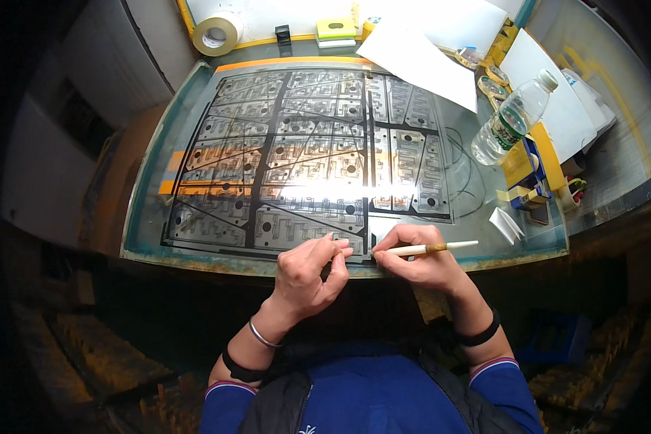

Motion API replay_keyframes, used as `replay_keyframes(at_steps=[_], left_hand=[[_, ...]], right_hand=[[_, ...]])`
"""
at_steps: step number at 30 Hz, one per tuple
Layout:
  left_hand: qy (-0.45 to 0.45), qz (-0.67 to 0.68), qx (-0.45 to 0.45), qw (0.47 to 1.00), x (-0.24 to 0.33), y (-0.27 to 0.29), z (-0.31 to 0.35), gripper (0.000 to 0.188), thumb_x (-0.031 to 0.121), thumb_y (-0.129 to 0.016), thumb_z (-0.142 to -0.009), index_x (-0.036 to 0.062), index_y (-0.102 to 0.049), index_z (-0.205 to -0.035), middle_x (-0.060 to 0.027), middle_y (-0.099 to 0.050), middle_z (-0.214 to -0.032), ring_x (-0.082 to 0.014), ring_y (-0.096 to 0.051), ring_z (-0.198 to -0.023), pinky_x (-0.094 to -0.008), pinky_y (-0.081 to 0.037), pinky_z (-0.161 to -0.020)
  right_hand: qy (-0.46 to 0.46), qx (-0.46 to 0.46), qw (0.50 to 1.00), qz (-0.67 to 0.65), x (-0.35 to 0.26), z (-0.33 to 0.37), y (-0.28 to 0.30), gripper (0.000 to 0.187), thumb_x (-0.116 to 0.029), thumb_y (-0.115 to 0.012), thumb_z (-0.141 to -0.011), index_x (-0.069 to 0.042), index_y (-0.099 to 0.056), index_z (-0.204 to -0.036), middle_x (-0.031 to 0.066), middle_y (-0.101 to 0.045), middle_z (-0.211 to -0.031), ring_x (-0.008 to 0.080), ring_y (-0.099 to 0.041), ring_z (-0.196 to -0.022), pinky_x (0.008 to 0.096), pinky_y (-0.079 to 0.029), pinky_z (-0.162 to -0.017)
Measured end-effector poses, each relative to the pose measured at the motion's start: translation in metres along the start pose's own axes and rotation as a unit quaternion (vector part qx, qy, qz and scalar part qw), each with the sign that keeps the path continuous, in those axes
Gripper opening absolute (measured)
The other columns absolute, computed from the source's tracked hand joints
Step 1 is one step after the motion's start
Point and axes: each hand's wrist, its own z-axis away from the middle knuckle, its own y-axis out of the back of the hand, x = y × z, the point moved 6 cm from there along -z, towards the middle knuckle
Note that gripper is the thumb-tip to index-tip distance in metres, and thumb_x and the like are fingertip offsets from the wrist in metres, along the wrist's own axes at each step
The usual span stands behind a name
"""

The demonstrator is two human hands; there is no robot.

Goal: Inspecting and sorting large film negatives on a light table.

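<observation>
A dark film sheet (304,155) printed with circuit-like patterns lies across the glass table (141,210). At its near edge is my left hand (311,269), fingers curled and thumb drawn in; whatever they pinch, if anything, is too small to make out. Close by on the right, my right hand (423,260) grips a slim white pen-like tool (461,245) with a brown band. Its rear end points right, while the fingers hide its tip. Both hands are near each other over the sheet's front border, apart by a small gap.
A plastic bottle (513,119) stands at the right, beside a blue and yellow tape dispenser (534,177) and a folded white paper (506,226). Farther back are tape rolls (492,88), a large white sheet (427,58), a wide tape roll (217,34) and a yellow-green box (335,29).
</observation>
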Motion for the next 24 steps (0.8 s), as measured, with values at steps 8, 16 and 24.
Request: replay_keyframes(at_steps=[8, 16, 24], left_hand=[[0.002, -0.003, -0.001, 1.000, -0.002, -0.001, 0.001, 0.005, 0.001, -0.052, -0.079, 0.0000, -0.056, -0.078, -0.0125, -0.069, -0.080, -0.0277, -0.069, -0.079, -0.0405, -0.054, -0.082], [-0.017, -0.005, 0.008, 1.000, 0.000, 0.000, 0.000, 0.005, 0.001, -0.052, -0.080, 0.0003, -0.056, -0.078, -0.0124, -0.069, -0.079, -0.0280, -0.069, -0.078, -0.0409, -0.054, -0.082], [-0.007, 0.000, 0.006, 1.000, -0.001, 0.000, 0.000, 0.005, 0.001, -0.052, -0.080, 0.0003, -0.056, -0.077, -0.0125, -0.069, -0.080, -0.0280, -0.069, -0.079, -0.0412, -0.053, -0.083]], right_hand=[[0.007, 0.003, 1.000, -0.013, -0.002, -0.001, 0.002, 0.007, -0.007, -0.068, -0.075, 0.000, -0.066, -0.075, 0.0047, -0.061, -0.063, 0.0080, -0.055, -0.056, 0.0239, -0.042, -0.049], [-0.032, 0.005, 0.999, -0.040, 0.005, 0.000, 0.003, 0.008, -0.008, -0.067, -0.075, 0.000, -0.065, -0.075, 0.0046, -0.061, -0.063, 0.0081, -0.056, -0.056, 0.0241, -0.042, -0.049], [-0.030, 0.007, 0.999, -0.044, 0.003, 0.000, 0.003, 0.008, -0.008, -0.067, -0.075, 0.000, -0.065, -0.074, 0.0049, -0.061, -0.064, 0.0078, -0.055, -0.056, 0.0231, -0.042, -0.049]])
